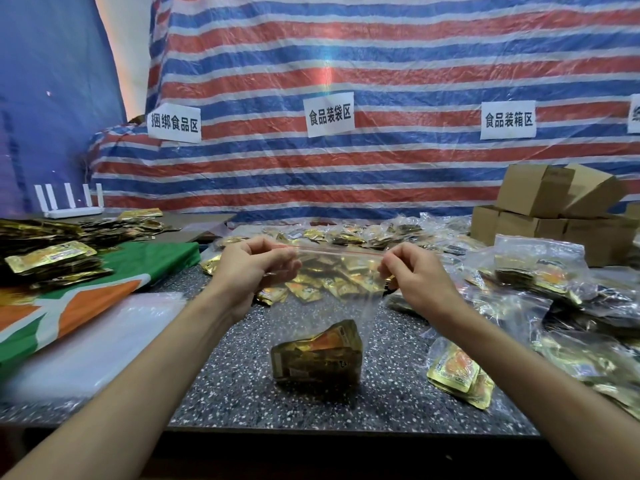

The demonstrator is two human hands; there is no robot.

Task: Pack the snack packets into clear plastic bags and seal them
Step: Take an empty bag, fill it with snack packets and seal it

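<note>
At centre of the dark speckled stone tabletop, the clear plastic zip bag with red seal strip hung upright, its bottom resting on the surface. A bundle of gold foil snack packets sat inside, at the bag's 6 o'clock. Left hand pinched the strip's 9 o'clock end between thumb and curled fingers; right hand pinched the 3 o'clock end likewise. Strip was stretched taut between them. Whether the zip was already pressed closed: could not tell.

Judgement: sealing step in hand. To do it well: keep strip taut and level, press air out first, run a firm pinch along from one end to the other, check no packet corner rides up into the track.

Loose gold packets lay at 4 o'clock; filled clear bags at 2 o'clock; flat pile of pale translucent plastic at 9 o'clock
</note>
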